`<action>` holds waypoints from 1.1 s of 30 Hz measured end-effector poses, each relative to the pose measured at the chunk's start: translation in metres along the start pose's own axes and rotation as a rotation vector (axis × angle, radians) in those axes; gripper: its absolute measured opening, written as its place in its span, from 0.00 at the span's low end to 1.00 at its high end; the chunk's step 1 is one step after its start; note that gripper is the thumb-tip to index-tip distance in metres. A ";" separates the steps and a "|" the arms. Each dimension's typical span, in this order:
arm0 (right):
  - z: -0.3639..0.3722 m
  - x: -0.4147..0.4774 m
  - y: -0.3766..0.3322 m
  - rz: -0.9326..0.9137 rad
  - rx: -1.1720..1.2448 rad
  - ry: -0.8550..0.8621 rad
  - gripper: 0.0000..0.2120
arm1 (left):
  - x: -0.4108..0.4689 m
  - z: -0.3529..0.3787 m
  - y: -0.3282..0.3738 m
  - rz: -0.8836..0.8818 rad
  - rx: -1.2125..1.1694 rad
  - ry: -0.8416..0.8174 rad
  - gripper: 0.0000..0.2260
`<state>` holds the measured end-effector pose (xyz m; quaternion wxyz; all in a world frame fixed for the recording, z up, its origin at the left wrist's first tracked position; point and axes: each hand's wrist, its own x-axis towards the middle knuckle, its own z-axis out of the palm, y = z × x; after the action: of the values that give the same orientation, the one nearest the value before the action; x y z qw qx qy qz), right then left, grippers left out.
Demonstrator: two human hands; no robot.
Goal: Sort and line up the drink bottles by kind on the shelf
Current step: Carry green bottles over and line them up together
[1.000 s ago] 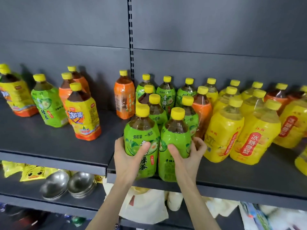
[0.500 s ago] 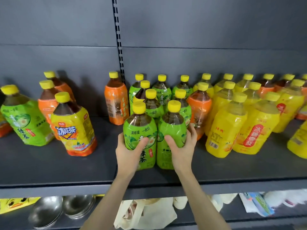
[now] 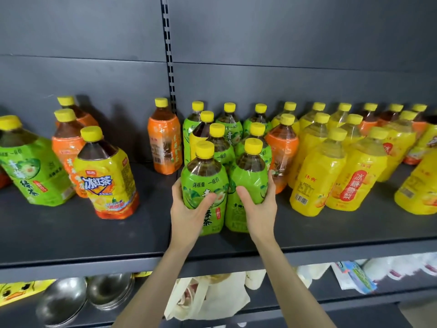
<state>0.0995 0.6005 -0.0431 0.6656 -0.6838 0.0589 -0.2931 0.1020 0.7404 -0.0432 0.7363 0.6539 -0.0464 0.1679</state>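
Landmark: the slotted upright (image 3: 169,55), a perforated metal strip set in the matt grey back panel.

- The shelf (image 3: 71,233) is flat dark grey sheet metal with a folded front lip.
- Just right of the upright's foot, at the shelf's front, two round-shouldered plastic bottles stand upright side by side, sleeves touching. These are the left green-tea bottle (image 3: 204,178) and the right green-tea bottle (image 3: 250,178). Both have glossy green shrink sleeves, dark liquid and ribbed yellow caps.
- The left hand (image 3: 186,209) grips the left green-tea bottle, its thumb lying across the label front and its fingers (image 3: 176,188) curled round the outer side.
- The right hand (image 3: 259,204) grips the right green-tea bottle in the same way, fingers (image 3: 270,183) wrapped round its far side.
- More green-sleeved bottles stand in rows behind the pair, toward the upright.
- An orange-sleeved bottle (image 3: 282,147) stands further right of the upright, against those rows.
- Beyond it are pale yellow pear-drink bottles (image 3: 316,183) with clear necks.
- At the upright's foot stands a lone orange bottle (image 3: 164,143) with a wrinkled sleeve.
- Left of the upright is an iced-tea bottle (image 3: 106,181) with a yellow sleeve and an orange base.
- Further left is a leaning green bottle (image 3: 30,171).
- Below the upright, on the lower shelf, are nested steel bowls (image 3: 63,301), shiny and round, and a limp cream cloth bag (image 3: 208,297).
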 end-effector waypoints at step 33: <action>0.116 0.018 -0.139 -0.404 -0.462 -0.103 0.07 | 0.123 -0.153 0.092 0.477 0.685 0.276 0.21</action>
<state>0.1263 0.7083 0.1009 0.4229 -0.8288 -0.0471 -0.3633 0.1657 0.9214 0.0576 0.4169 0.8026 -0.0390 0.4247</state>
